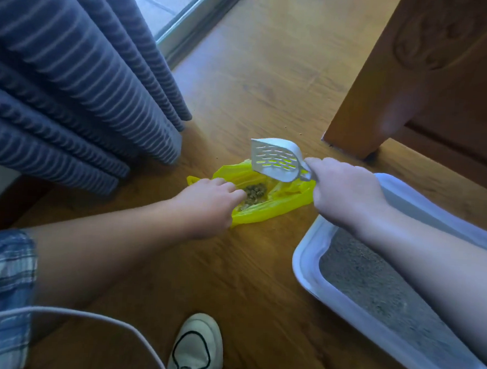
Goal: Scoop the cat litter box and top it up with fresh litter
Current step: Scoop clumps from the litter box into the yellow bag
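While we tip the scoop (275, 161), our left hand (207, 203) steadies the bag (281, 205) at its mouth.
Our right hand (343, 190) wraps the handle (305, 175) so clumps (254, 192) drop inside; left pinching or pressing, we cannot tell.

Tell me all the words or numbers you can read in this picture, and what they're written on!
There are none: no words, numbers or labels can be read anywhere.
The scoop, yellow bag and litter box are all plain.
The wooden cabinet has only a carved pattern, no letters.
The shoe shows only a black line, no brand name.
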Demonstrator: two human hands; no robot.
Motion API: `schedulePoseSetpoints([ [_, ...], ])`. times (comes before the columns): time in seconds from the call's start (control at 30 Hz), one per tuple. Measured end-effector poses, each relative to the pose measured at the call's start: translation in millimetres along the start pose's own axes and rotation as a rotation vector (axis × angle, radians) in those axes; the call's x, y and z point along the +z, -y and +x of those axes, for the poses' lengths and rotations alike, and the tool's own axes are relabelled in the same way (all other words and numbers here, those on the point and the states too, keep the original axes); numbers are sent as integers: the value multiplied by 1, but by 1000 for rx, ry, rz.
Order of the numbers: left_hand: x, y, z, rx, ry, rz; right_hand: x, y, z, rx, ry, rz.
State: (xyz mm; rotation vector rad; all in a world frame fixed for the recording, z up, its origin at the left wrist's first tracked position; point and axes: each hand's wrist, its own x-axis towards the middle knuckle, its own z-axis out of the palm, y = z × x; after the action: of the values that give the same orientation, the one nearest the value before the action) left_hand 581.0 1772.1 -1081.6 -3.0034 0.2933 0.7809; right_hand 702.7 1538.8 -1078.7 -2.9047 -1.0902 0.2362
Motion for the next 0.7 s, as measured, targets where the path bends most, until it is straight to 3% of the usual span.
schedulePoseSetpoints([
  [0.17,-27,-47,40,218,-222,-47,-27,-48,-30,182,-73,188],
  [0.37,-46,-139,78,605,-320,11,-57,-123,-99,440,42,211],
  [0.47,-36,-183,88,764,-205,27,-67,-155,-140,479,214,212],
  [0.57,-22,-217,88,855,61,114,-75,-177,-177,505,429,197],
  [0.7,-9,-239,83,895,350,160,-60,-190,-210,508,680,-33],
])
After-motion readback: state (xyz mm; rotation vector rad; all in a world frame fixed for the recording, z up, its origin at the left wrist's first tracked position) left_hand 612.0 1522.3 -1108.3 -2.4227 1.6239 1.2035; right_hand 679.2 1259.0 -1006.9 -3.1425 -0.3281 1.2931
